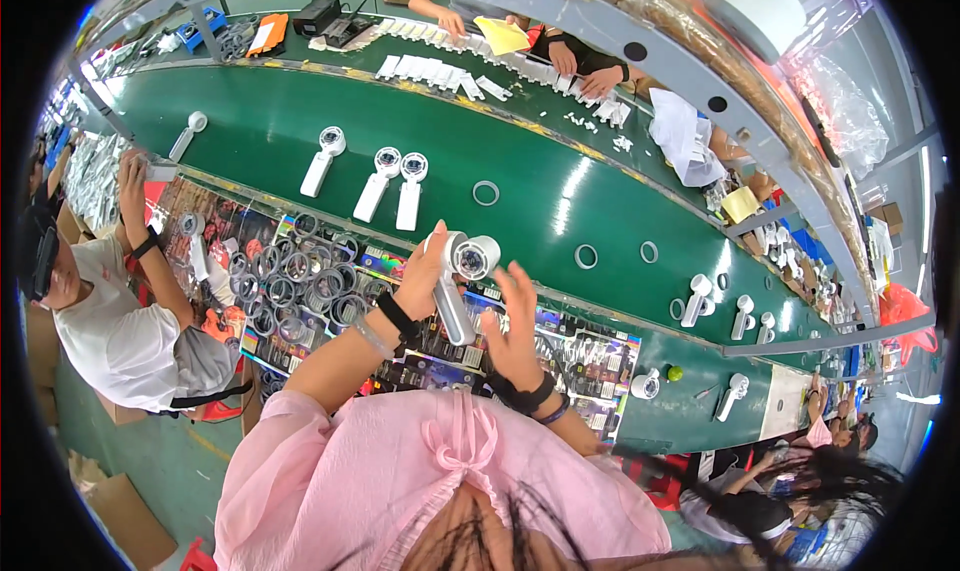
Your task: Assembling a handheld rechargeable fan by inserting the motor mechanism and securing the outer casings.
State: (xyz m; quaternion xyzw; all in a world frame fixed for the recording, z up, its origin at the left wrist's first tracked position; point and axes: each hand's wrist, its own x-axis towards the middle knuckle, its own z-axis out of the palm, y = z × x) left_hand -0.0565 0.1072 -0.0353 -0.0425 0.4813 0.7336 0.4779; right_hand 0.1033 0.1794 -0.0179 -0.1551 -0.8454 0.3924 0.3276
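A white handheld fan (455,309) with a round head and a grey strip down its handle is in front of my chest. My left hand (419,279) is wrapped round its upper handle, just below the head. Beside the fan, to its right, my right hand (514,329) has its fingers spread and nothing in it. On the green belt beyond lie three white fans (380,186) and a loose grey ring (486,193). Left of my left arm is a pile of grey rings (300,271) on a tabletop covered with printed sheets (590,366).
A grey metal beam (800,151) arches over the far right. At the left sits a co-worker (120,321), one arm reaching to the belt edge. Other people's hands (580,66) handle small white parts (435,71) across the green belt (260,111). More fans (697,301) lie farther right.
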